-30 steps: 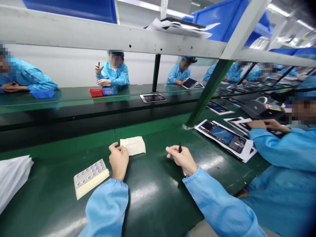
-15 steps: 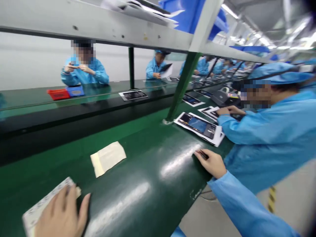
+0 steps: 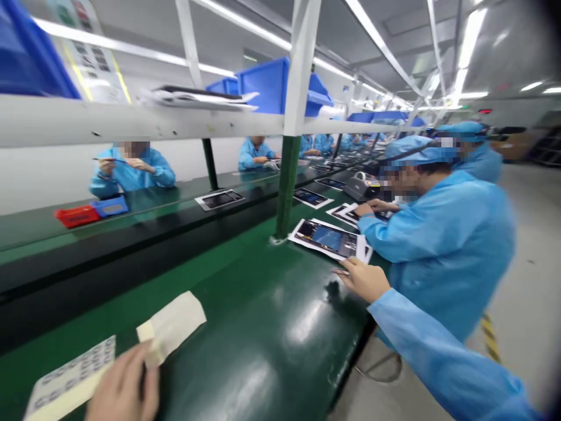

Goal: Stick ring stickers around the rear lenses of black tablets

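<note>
My left hand point(image 3: 125, 386) is at the lower left, its fingers drawn together around a small pale yellow piece point(image 3: 154, 354) at the tips. That piece overlaps the near corner of a creased cream paper point(image 3: 177, 324) on the green bench. Just left of the hand lies a white sheet with rows of dark marks point(image 3: 79, 371), partly cut off by the frame. Over the bench's right side, my right hand point(image 3: 366, 280) is closed on a thin tool point(image 3: 340, 272), mostly hidden by the fingers; its kind is unclear. Beyond it lies a flat dark device on white sheets point(image 3: 328, 238).
A green and white post point(image 3: 286, 187) rises from the bench point(image 3: 245, 304), beneath a shelf with blue bins point(image 3: 263, 88). A co-worker in blue point(image 3: 442, 234) sits close on the right. Red point(image 3: 76, 215) and blue trays point(image 3: 109, 206) stand across the black strip.
My view has tilted up. My left hand has moved off the marked sheet to the cream paper's corner. The right hand has lifted, and the tool's tip shows ahead of its fingers.
</note>
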`<state>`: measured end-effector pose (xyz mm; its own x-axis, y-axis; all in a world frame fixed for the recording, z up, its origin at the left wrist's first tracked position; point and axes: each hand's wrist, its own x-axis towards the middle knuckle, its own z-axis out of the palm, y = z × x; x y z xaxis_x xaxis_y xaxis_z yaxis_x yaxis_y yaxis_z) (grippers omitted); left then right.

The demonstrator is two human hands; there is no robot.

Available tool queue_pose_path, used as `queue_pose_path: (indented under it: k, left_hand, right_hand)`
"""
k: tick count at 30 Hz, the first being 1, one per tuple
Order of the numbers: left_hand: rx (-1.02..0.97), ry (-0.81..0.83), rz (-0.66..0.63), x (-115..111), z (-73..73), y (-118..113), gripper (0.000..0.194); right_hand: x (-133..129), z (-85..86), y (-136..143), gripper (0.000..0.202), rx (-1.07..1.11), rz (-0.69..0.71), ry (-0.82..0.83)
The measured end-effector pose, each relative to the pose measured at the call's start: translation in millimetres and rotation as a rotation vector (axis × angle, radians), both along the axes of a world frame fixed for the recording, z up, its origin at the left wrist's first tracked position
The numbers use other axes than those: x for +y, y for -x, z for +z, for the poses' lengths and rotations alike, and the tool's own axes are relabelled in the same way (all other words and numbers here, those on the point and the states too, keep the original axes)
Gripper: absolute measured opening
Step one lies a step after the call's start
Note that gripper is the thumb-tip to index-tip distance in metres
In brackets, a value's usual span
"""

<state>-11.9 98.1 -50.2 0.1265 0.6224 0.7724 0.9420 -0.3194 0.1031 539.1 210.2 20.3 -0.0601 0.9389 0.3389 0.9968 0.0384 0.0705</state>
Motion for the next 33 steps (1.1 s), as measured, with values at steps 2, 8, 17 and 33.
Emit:
queue_pose_path:
  k: [2, 8, 17, 33]
  left_hand:
    - [0.065, 0.025, -0.044, -3, 8.6, -35, 0.025]
    - [0.052, 0.186, -0.241, -14, 19.1, -102, 0.026]
    - [-0.365, 0.372, -0.272, -33, 5.7, -102, 0.022]
    - [-1.132, 0.159, -0.062, -17, -21.8, -60, 0.057]
  right_hand:
    - [0, 22.0, 39, 0.029, 0.074, 0.238, -0.078]
    - [1, 148.3, 175, 0.026, 0.476, 0.969, -0.387]
    - [-9, 333.6, 364, 0.044, 0.507, 1.164, -0.448]
    - [-72, 188.3, 478, 0.034, 0.064, 1.492, 0.499]
